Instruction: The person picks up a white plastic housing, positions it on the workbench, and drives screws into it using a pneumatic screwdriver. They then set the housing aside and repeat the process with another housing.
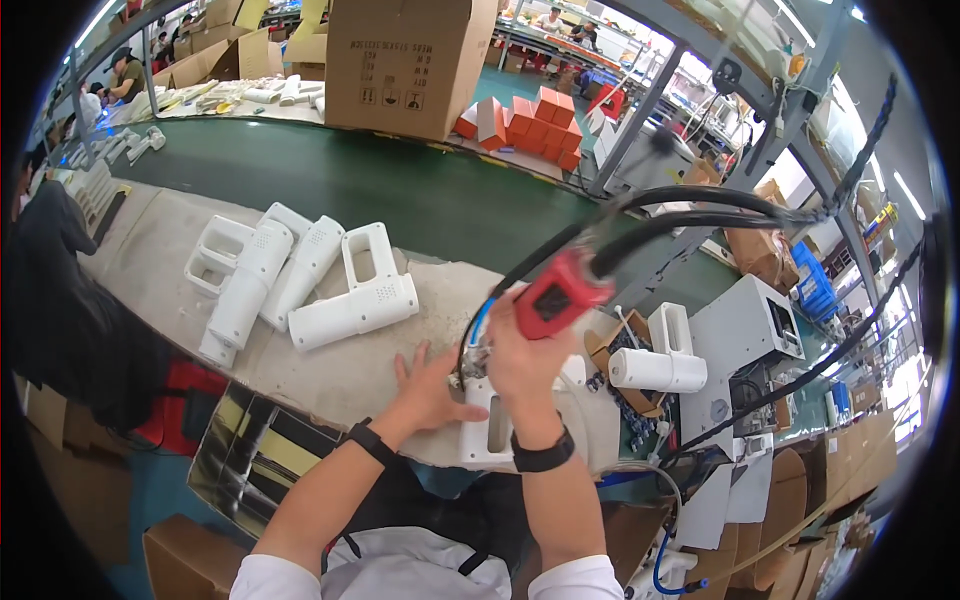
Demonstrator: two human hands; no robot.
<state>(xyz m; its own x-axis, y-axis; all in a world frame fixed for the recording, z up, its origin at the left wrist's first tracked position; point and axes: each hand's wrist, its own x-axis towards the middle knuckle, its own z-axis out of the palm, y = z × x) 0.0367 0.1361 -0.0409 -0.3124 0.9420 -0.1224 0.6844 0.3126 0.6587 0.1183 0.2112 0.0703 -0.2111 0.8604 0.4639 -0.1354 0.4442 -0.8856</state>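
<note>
My right hand [522, 355] is wrapped around a red powered screwdriver [565, 292] with thick black cables at its back. The tool is tilted over a white plastic housing [478, 440] with a loop handle, at the near edge of the bench. Its tip is partly hidden near a blue hose and a metal fitting. Beside the housing, my left hand [422, 398] lies with fingers spread, its thumb against the housing's side. To the left, several similar white housings [355, 312] rest on the bench; another housing [655, 370] lies to the right by a small carton of screws.
A green conveyor belt [300, 165] runs behind the bench [150, 250]. Beyond it stand a large carton [405, 60] and stacked orange boxes [545, 130]. A grey machine [735, 335] is at right, and a twisted black cable [820, 370] hangs across that side.
</note>
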